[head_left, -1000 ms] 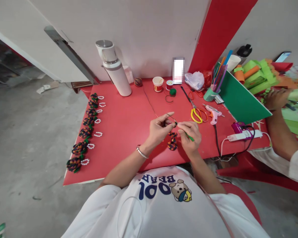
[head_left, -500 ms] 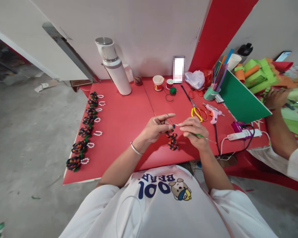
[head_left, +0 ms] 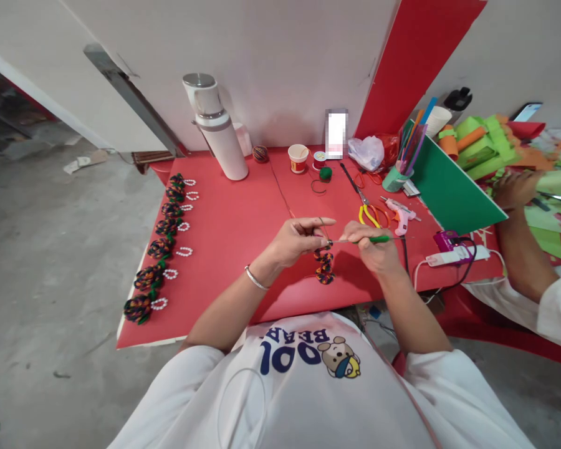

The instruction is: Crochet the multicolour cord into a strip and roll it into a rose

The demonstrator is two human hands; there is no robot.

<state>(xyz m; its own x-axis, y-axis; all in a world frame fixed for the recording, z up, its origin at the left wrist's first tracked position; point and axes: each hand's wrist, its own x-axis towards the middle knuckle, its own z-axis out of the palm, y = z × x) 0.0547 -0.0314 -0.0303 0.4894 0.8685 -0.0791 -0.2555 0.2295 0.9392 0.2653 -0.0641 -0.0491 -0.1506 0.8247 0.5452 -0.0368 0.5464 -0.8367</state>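
Observation:
My left hand (head_left: 299, 240) pinches the top of a dark multicoloured crochet strip (head_left: 325, 265), which hangs curled below the fingers. Yarn passes over its outstretched index finger and runs back toward a multicoloured yarn ball (head_left: 260, 154) by the wall. In my right hand (head_left: 374, 246) is a crochet hook with a green grip (head_left: 379, 239), held almost level. The hook's tip meets the strip beside my left thumb. Down the table's left side lies a row of several crocheted flowers (head_left: 161, 249) with green parts and white bead loops (head_left: 184, 252).
Behind my hands stand a white thermos (head_left: 222, 143), a paper cup (head_left: 298, 160), a green yarn ball (head_left: 325, 173) and a phone (head_left: 336, 134). Scissors (head_left: 369, 214), a pink glue gun (head_left: 402, 215) and a power strip (head_left: 458, 254) lie right. A co-worker's arm (head_left: 526, 243) is beyond the green board (head_left: 458, 181).
My right hand has turned the hook from a slant to nearly level and moved slightly right. My left hand keeps its pinch on the strip, almost in place.

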